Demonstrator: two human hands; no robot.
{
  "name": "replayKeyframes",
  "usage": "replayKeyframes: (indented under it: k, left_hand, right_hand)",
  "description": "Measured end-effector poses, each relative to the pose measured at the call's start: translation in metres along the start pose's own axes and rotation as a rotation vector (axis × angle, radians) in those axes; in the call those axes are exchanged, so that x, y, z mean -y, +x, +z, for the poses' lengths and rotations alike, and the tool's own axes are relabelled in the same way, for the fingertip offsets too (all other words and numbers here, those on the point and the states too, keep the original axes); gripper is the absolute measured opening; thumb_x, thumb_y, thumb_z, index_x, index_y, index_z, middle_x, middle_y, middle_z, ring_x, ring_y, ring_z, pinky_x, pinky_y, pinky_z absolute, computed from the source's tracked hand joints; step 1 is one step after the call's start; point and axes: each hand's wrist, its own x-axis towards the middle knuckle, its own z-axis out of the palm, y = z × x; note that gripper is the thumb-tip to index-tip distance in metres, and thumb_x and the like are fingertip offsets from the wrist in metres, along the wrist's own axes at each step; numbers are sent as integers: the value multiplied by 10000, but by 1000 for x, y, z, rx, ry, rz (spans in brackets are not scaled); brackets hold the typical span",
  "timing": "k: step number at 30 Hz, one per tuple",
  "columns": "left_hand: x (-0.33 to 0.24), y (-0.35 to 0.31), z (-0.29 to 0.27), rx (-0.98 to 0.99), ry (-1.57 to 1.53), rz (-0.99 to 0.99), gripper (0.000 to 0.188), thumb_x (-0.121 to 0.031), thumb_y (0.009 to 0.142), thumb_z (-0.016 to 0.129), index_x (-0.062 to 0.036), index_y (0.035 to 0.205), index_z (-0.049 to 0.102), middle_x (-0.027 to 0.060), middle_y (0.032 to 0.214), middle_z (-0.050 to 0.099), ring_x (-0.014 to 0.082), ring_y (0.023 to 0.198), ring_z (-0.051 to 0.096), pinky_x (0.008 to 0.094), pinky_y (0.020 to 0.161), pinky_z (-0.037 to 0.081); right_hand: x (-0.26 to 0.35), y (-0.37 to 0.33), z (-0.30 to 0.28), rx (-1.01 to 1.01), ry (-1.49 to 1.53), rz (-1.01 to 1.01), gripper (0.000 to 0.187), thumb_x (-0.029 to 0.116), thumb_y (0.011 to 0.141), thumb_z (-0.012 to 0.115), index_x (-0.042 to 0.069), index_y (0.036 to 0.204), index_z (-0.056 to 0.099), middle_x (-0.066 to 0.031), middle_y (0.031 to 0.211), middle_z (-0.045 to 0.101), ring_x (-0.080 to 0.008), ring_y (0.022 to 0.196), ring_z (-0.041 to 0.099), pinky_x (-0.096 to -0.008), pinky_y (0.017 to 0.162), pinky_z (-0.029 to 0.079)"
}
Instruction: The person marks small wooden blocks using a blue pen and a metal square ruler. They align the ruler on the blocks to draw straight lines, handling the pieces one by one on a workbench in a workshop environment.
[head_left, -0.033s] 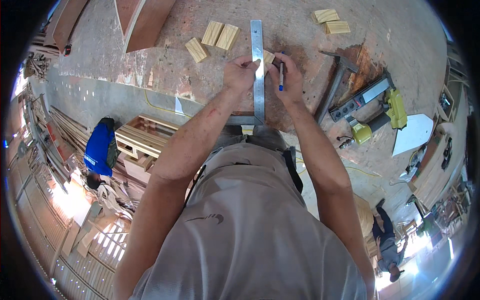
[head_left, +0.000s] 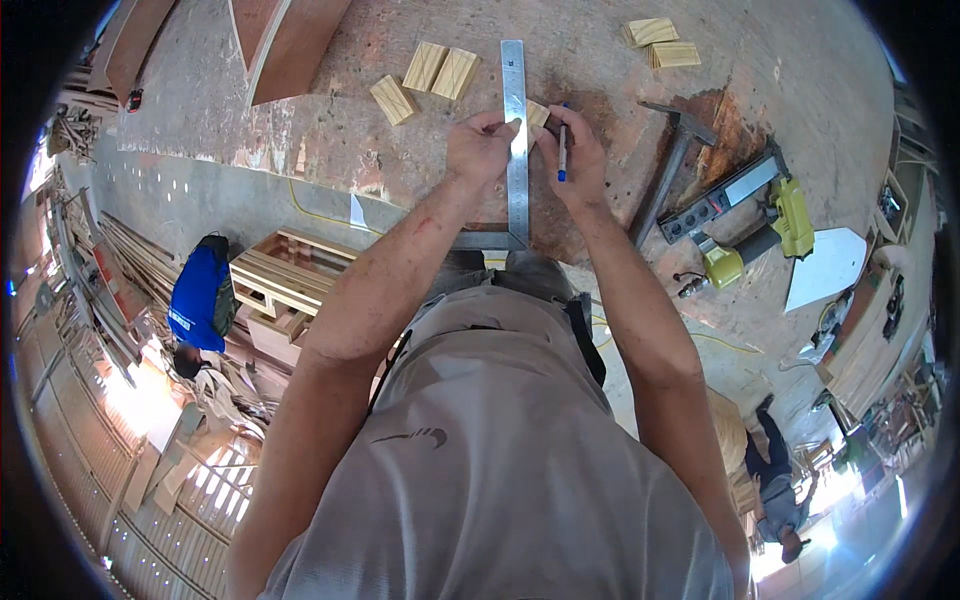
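Observation:
A metal carpenter's square lies with its long blade pointing away from me and its stock at the bench's near edge. My left hand is closed at the blade's left side, its thumb on the metal. On the other side, my right hand pinches a small wooden block against the blade. A pen with blue ends is also tucked between the right fingers. Left of the square are three more blocks with pencil lines across their faces.
More small blocks sit at the far right. A hammer and a yellow-green nail gun lie right of my hand. Curved brown panels occupy the far left. Two people, one in blue and one in dark clothes, are beyond the bench.
My hands, the square and the block stay put. Only the person in dark clothes at the lower right has shifted slightly.

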Motion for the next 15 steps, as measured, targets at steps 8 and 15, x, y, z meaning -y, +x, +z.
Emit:
replayKeyframes:
  k: [8, 15]
  left_hand:
    - [-4, -3, 3, -32, -9, -49, 169, -92, 856, 692, 21, 982, 693, 45, 775, 669, 92, 609, 591, 247, 498, 463]
    - [-5, -4, 3, -15, -64, -24, 151, -75, 874, 666, 21, 989, 684, 47, 761, 663, 92, 584, 575, 257, 469, 445]
  right_hand:
    - [17, 9, -12, -131, 184, 231, 254, 197, 933, 628, 27, 1122, 645, -76, 929, 666, -127, 789, 636, -258, 705, 509]
    - [37, 18, -22, 40, 277, 242, 178, 122, 877, 684, 7, 1012, 679, -40, 864, 672, -85, 767, 599, -225, 678, 490]
